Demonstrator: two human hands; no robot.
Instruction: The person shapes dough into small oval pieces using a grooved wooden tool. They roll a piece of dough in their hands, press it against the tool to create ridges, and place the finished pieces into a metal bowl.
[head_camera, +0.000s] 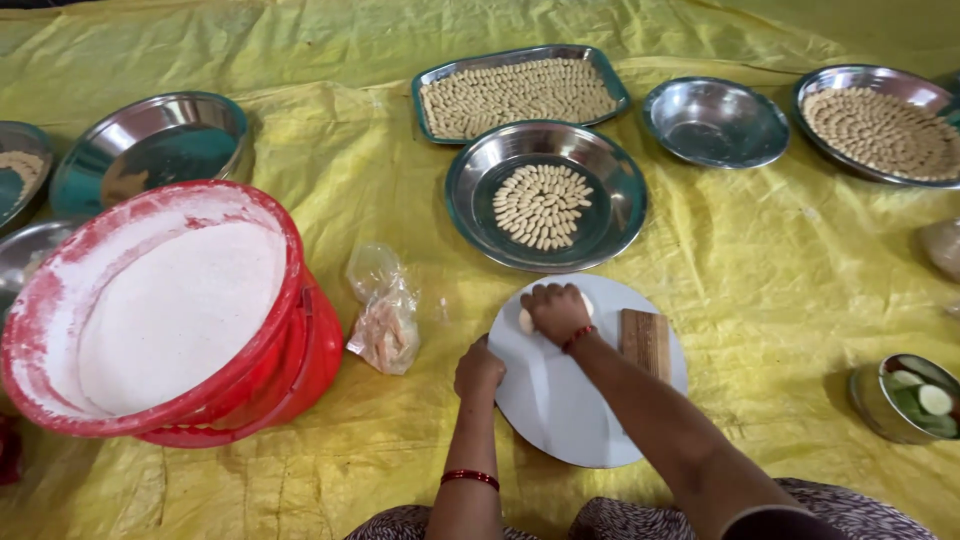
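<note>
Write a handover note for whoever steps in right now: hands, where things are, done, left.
Right hand: pressed down on a lump of dough at the far edge of the round white board.
Left hand: fist resting on the board's left edge, holding nothing visible.
Wooden block lies on the board, right side.
Done: shaped pieces fill the rectangular tray and the far-right plate; the centre plate is partly filled.
Left: the lump under the right hand; the steel bowl is empty.

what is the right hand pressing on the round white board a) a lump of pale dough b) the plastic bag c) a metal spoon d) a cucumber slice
a: the right hand is pressed down on a lump of pale dough at the far edge of the round white board, while the left hand rests at the board's left rim.
</note>
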